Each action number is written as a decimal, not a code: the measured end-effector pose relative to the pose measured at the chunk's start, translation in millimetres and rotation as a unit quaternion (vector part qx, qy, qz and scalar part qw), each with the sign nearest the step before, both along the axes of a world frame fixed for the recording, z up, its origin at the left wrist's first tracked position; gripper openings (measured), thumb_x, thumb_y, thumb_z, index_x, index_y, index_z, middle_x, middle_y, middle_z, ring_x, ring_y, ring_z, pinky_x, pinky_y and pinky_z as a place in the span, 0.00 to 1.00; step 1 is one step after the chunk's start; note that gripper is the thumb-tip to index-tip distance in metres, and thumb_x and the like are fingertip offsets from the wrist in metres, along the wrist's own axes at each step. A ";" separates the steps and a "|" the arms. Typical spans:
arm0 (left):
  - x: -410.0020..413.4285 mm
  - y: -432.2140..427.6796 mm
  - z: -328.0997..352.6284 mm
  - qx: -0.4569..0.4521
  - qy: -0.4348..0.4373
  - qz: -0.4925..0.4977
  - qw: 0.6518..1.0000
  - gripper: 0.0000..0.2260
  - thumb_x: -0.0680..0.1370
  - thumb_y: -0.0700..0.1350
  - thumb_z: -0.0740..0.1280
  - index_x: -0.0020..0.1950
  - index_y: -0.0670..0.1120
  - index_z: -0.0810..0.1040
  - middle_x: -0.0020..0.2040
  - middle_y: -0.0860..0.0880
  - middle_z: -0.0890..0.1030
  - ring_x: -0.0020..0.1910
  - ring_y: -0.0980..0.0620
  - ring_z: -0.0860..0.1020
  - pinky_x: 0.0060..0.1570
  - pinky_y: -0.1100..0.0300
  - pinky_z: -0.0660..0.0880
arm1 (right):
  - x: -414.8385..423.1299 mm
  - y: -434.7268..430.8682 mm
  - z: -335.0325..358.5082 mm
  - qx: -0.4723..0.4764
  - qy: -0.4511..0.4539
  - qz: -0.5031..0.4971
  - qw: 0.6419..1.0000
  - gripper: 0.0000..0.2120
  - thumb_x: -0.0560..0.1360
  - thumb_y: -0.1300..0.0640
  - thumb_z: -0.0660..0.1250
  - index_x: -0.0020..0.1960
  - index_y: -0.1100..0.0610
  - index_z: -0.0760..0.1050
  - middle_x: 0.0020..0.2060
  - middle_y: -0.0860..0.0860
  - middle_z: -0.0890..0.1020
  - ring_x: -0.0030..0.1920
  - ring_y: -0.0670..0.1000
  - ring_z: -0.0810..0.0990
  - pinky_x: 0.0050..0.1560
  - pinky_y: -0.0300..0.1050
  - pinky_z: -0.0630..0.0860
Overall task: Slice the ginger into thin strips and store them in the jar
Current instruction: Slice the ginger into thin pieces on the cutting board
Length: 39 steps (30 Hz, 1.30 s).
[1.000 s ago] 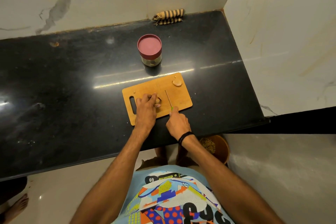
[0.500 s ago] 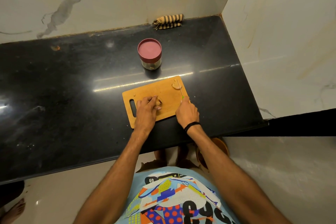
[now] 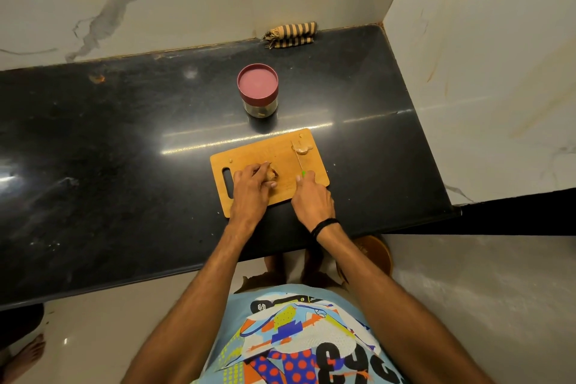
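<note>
On black glossy stone surface (image 3: 124, 165), clamped knobbly tan ginger piece (image 3: 271, 174) in left grip (image 3: 251, 193); right grip (image 3: 311, 199) closed round green-handled knife (image 3: 298, 159), blade pointing away, right of ginger.

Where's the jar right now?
Head view, centre: the jar, lid on, stands on the black counter just beyond the cutting board, short of the striped cloth.

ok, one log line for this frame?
phase: slicing | left hand: holds ginger on board | right hand: grips knife, blade beside far piece | jar: lidded, behind board
</note>
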<state>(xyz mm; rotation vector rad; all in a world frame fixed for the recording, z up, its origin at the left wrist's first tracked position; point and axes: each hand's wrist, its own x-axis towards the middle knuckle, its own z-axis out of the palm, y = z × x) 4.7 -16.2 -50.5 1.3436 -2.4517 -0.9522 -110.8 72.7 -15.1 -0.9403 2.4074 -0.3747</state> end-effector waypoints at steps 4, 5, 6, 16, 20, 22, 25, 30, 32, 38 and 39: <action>-0.5 0.7 -0.2 -0.003 0.008 0.005 1.000 0.21 0.81 0.41 0.67 0.74 0.43 0.73 0.66 0.44 0.75 0.63 0.46 0.68 0.61 0.61 0.60 | 19.5 7.1 2.6 -0.012 -0.032 0.048 0.998 0.12 0.85 0.51 0.48 0.56 0.58 0.65 0.45 0.60 0.81 0.44 0.63 0.79 0.37 0.53 0.70; -1.1 0.9 -0.1 -0.002 0.008 0.007 1.000 0.20 0.81 0.41 0.67 0.74 0.44 0.73 0.67 0.44 0.75 0.63 0.47 0.67 0.60 0.62 0.60 | 23.2 8.9 2.1 -0.004 -0.037 0.058 0.998 0.11 0.85 0.51 0.48 0.56 0.57 0.64 0.45 0.60 0.81 0.44 0.63 0.79 0.39 0.55 0.72; -1.9 1.5 0.1 -0.003 0.007 0.009 1.000 0.20 0.81 0.40 0.66 0.74 0.44 0.73 0.67 0.44 0.75 0.63 0.47 0.67 0.60 0.62 0.60 | 25.6 10.0 1.7 0.006 -0.042 0.063 0.997 0.10 0.85 0.52 0.48 0.56 0.57 0.64 0.45 0.60 0.80 0.45 0.63 0.79 0.40 0.57 0.73; -5.0 7.4 4.0 -0.005 0.017 0.021 1.000 0.19 0.82 0.38 0.64 0.73 0.42 0.73 0.66 0.44 0.74 0.62 0.46 0.67 0.58 0.62 0.62 | 30.2 4.1 -1.5 0.038 -0.051 0.080 0.995 0.04 0.83 0.58 0.52 0.56 0.56 0.63 0.46 0.60 0.80 0.47 0.64 0.79 0.39 0.54 0.69; -5.5 8.4 5.0 -0.010 0.018 0.020 1.000 0.18 0.82 0.37 0.64 0.73 0.42 0.73 0.66 0.43 0.74 0.61 0.47 0.67 0.57 0.63 0.62 | 31.0 1.8 -1.2 0.053 -0.040 0.081 0.995 0.07 0.80 0.62 0.55 0.57 0.57 0.63 0.47 0.61 0.81 0.48 0.64 0.80 0.41 0.53 0.69; -5.7 8.3 4.0 -0.007 0.021 0.020 1.000 0.19 0.82 0.37 0.63 0.73 0.43 0.73 0.65 0.44 0.74 0.60 0.49 0.66 0.56 0.64 0.62 | 32.3 0.3 -1.7 0.059 -0.035 0.076 0.995 0.08 0.79 0.63 0.55 0.57 0.57 0.62 0.47 0.60 0.81 0.48 0.63 0.80 0.41 0.53 0.69; -5.3 7.3 1.6 -0.002 0.025 0.021 0.999 0.19 0.83 0.37 0.63 0.74 0.43 0.72 0.65 0.45 0.74 0.59 0.55 0.63 0.53 0.72 0.62 | 34.0 -2.2 -4.1 0.059 -0.034 0.069 0.995 0.07 0.80 0.63 0.54 0.56 0.56 0.62 0.47 0.61 0.81 0.48 0.64 0.80 0.41 0.53 0.68; -5.4 4.5 -0.8 -0.005 0.019 0.019 1.000 0.19 0.83 0.36 0.62 0.74 0.43 0.72 0.64 0.46 0.74 0.57 0.55 0.62 0.52 0.73 0.63 | 38.7 -5.8 -8.7 0.060 -0.037 0.052 0.996 0.05 0.82 0.60 0.51 0.56 0.56 0.62 0.47 0.60 0.81 0.48 0.64 0.81 0.40 0.53 0.70; -5.4 3.3 -2.3 -0.002 0.019 0.019 1.000 0.18 0.83 0.37 0.61 0.73 0.43 0.73 0.63 0.47 0.74 0.55 0.59 0.60 0.50 0.78 0.62 | 39.0 -7.5 -9.7 0.064 -0.036 0.046 0.996 0.05 0.82 0.60 0.51 0.57 0.57 0.63 0.48 0.60 0.81 0.48 0.64 0.81 0.39 0.52 0.70; -6.9 0.3 -3.2 -0.018 0.001 0.008 1.000 0.17 0.83 0.37 0.61 0.72 0.43 0.74 0.62 0.46 0.74 0.53 0.54 0.61 0.47 0.70 0.63 | 34.2 -21.5 -11.0 0.079 -0.053 0.039 0.995 0.08 0.83 0.58 0.51 0.59 0.58 0.66 0.51 0.60 0.82 0.53 0.63 0.81 0.44 0.52 0.72; -7.3 0.0 -2.5 -0.015 0.004 0.009 1.000 0.17 0.83 0.37 0.61 0.72 0.42 0.74 0.61 0.46 0.74 0.53 0.54 0.62 0.46 0.70 0.63 | 32.4 -21.9 -12.1 0.083 -0.052 0.043 0.994 0.08 0.83 0.58 0.51 0.59 0.58 0.66 0.51 0.60 0.82 0.53 0.63 0.81 0.43 0.51 0.71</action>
